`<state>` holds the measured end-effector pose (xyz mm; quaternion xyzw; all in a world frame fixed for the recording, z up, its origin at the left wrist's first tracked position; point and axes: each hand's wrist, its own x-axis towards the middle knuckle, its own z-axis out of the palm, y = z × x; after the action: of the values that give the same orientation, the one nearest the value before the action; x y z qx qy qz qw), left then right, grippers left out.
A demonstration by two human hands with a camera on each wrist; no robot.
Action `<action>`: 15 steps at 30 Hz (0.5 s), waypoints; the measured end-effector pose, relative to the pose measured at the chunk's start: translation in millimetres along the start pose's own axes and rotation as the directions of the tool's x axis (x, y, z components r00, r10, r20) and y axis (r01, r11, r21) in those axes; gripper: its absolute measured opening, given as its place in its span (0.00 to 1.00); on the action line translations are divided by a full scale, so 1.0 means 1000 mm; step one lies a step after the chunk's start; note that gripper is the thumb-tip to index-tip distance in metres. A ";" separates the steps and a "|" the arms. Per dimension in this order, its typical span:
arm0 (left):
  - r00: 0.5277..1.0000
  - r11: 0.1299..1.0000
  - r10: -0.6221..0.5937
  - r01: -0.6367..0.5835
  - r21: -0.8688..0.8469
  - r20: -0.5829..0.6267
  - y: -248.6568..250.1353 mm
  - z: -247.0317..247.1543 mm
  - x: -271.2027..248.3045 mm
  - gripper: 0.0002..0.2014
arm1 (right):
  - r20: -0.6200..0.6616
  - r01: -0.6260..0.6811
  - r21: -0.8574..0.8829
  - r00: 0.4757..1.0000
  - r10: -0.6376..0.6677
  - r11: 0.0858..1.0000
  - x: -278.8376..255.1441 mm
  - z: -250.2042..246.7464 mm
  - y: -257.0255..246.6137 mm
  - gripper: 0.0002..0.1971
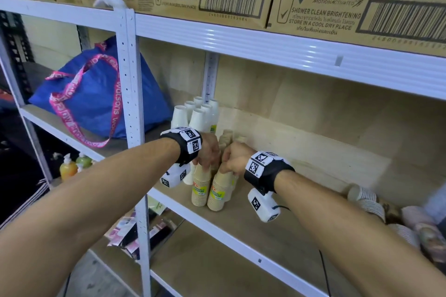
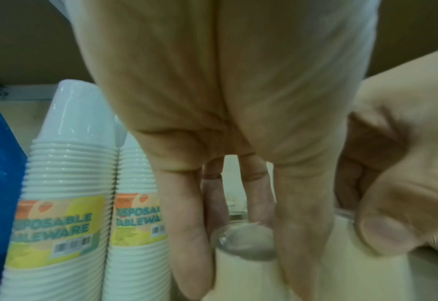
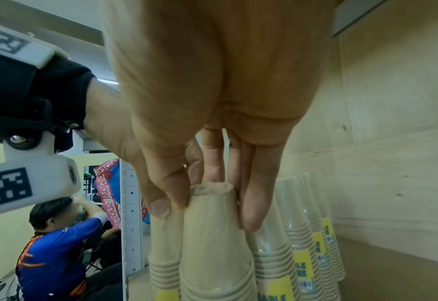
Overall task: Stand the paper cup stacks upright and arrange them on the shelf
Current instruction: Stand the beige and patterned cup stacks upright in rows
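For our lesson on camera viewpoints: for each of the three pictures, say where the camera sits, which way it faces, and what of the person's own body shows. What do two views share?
Head: worn on the head, looking forward and down at the shelf; both forearms, left hand and right hand show.
Left wrist: looks along the left hand at a brown cup stack; white cup stacks stand beside it.
Right wrist: looks along the right hand onto another brown cup stack.
Shared: head and left wrist both show the white stacks.

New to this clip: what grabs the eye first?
Both hands, left hand and right hand, grip the tops of two upright brown cup stacks at the shelf's front. White cup stacks stand behind; more stacks lie toppled at the right.
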<state>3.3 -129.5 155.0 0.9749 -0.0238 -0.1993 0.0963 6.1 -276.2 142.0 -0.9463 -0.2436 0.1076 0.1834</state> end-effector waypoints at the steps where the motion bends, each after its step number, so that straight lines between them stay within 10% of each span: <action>1: 1.000 1.000 0.006 -0.006 -0.002 -0.009 -0.001 0.000 0.001 0.18 | 0.001 0.001 0.002 1.000 -0.001 1.000 0.001 0.002 0.000 0.13; 15: 0.993 0.996 0.090 -0.092 -0.013 -0.079 0.005 -0.028 0.005 0.14 | -0.133 -0.017 0.021 0.991 0.020 1.000 0.006 -0.021 0.008 0.14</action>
<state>18.3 -130.0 179.3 0.9790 -0.0627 -0.1566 0.1143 20.4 -286.3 156.7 -0.9518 -0.2208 0.0481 0.2076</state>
